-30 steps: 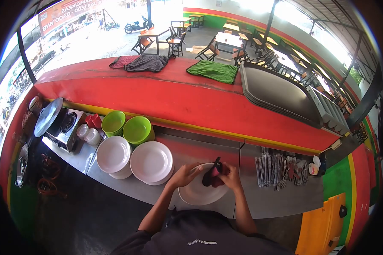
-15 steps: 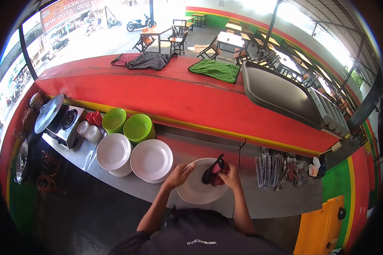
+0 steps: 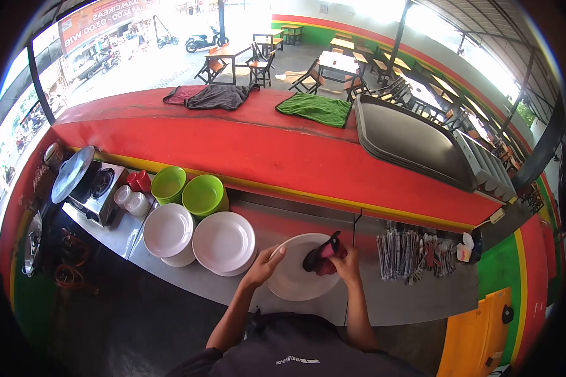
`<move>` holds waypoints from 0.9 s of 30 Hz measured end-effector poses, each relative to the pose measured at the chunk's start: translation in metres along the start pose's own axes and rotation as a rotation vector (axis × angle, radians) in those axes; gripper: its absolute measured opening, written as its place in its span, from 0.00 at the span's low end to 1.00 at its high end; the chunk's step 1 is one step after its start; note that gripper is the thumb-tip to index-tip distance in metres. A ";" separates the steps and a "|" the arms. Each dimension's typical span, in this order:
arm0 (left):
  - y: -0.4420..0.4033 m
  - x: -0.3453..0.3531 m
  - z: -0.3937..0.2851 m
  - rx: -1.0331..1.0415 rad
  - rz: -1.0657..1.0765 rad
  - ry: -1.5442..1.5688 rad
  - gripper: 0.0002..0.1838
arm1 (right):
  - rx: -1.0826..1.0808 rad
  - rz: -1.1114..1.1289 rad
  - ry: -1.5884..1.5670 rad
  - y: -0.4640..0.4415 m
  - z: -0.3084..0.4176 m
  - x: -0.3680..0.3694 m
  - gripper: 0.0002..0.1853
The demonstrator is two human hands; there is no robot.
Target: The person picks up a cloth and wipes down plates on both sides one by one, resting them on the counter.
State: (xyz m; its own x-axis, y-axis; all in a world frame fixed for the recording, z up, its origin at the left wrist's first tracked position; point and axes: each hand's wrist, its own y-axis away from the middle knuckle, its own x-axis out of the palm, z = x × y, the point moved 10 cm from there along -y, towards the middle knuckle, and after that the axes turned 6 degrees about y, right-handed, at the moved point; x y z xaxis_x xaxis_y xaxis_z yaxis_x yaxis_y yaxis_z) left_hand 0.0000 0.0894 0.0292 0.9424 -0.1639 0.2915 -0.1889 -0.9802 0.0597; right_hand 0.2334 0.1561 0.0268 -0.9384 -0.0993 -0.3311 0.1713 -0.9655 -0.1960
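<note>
A white plate [image 3: 292,276] is held over the steel counter, in front of my body. My left hand [image 3: 263,266] grips its left rim, the thumb lying along the edge. In my right hand [image 3: 347,264] is a bunched dark red and black cloth [image 3: 322,256], pressed against the right part of the plate's inner face. The cloth hides that part of the plate. Left of my left hand stand two stacks of white plates, a nearer stack [image 3: 224,242] and another stack [image 3: 168,230].
Green bowls [image 3: 203,193] stand behind the plates, with white cups [image 3: 136,203], red cups [image 3: 143,181] and a gas stove [image 3: 100,188] farther left. Bundled cutlery [image 3: 415,252] lies right. A red ledge [image 3: 264,151] behind carries cloths [image 3: 314,109] and black trays [image 3: 415,141].
My left hand has moved a little right and closed on the plate's rim. The plate has shifted slightly right. The cloth has moved slightly right with my right hand.
</note>
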 end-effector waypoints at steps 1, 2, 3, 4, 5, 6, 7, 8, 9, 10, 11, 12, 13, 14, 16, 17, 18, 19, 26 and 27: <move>0.001 -0.001 0.002 0.012 -0.015 -0.005 0.29 | 0.001 -0.010 -0.003 0.001 -0.002 -0.001 0.19; 0.002 0.000 0.004 0.023 -0.031 -0.009 0.30 | 0.001 -0.019 -0.006 0.001 -0.003 -0.001 0.19; 0.002 0.000 0.005 0.035 -0.048 -0.013 0.30 | -0.024 -0.029 0.035 0.001 0.000 -0.001 0.18; 0.002 -0.001 0.005 0.042 -0.064 -0.008 0.30 | -0.050 -0.039 0.077 0.001 0.007 -0.001 0.17; 0.001 -0.002 0.004 0.048 -0.079 -0.003 0.30 | -0.074 -0.051 0.118 0.001 0.015 0.000 0.17; 0.001 -0.002 0.004 0.051 -0.092 0.002 0.30 | -0.052 -0.039 0.152 0.002 0.017 0.002 0.19; 0.000 -0.003 0.006 0.047 -0.098 -0.026 0.30 | -0.029 -0.026 0.186 0.002 0.021 0.003 0.21; -0.002 -0.004 0.007 0.044 -0.103 -0.053 0.30 | -0.006 -0.013 0.221 0.001 0.025 0.007 0.24; -0.002 -0.005 0.008 0.041 -0.110 -0.080 0.30 | -0.109 -0.074 0.338 0.002 0.036 0.007 0.28; -0.001 -0.002 0.009 0.048 -0.123 -0.095 0.30 | -0.214 -0.135 0.454 0.004 0.047 0.011 0.32; -0.003 0.004 0.009 0.058 -0.137 -0.112 0.30 | -0.321 -0.198 0.569 0.007 0.060 0.017 0.36; -0.005 0.009 0.009 0.070 -0.150 -0.128 0.30 | -0.280 -0.200 0.638 0.006 0.060 0.025 0.39; -0.007 0.012 0.010 0.071 -0.177 -0.171 0.29 | -0.239 -0.203 0.707 0.007 0.061 0.033 0.41; -0.008 0.015 0.013 0.056 -0.190 -0.168 0.29 | -0.198 -0.207 0.777 0.007 0.061 0.039 0.43; -0.010 0.020 0.020 0.028 -0.215 -0.165 0.30 | -0.262 -0.162 0.606 0.010 0.058 0.057 0.44; -0.014 0.017 0.032 0.016 -0.196 -0.177 0.29 | -0.280 -0.134 0.547 0.012 0.061 0.066 0.44; -0.015 0.014 0.036 0.054 -0.238 -0.101 0.29 | -0.297 -0.104 0.488 0.014 0.063 0.074 0.44; -0.016 0.017 0.035 0.091 -0.281 -0.025 0.30 | -0.301 -0.040 0.433 0.016 0.063 0.084 0.41; -0.011 -0.006 0.043 0.101 -0.431 0.180 0.33 | -0.397 0.218 0.309 0.041 0.080 0.120 0.34; -0.012 -0.013 0.054 0.066 -0.457 0.211 0.33 | -0.418 0.265 0.340 0.045 0.073 0.126 0.34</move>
State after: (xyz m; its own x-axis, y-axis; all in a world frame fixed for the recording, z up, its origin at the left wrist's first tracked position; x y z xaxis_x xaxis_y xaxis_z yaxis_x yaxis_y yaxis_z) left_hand 0.0048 0.0969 -0.0272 0.8472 0.3024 0.4367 0.2537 -0.9527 0.1676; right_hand 0.1011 0.0823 0.0442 -0.7109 -0.1742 -0.6814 0.5543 -0.7351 -0.3904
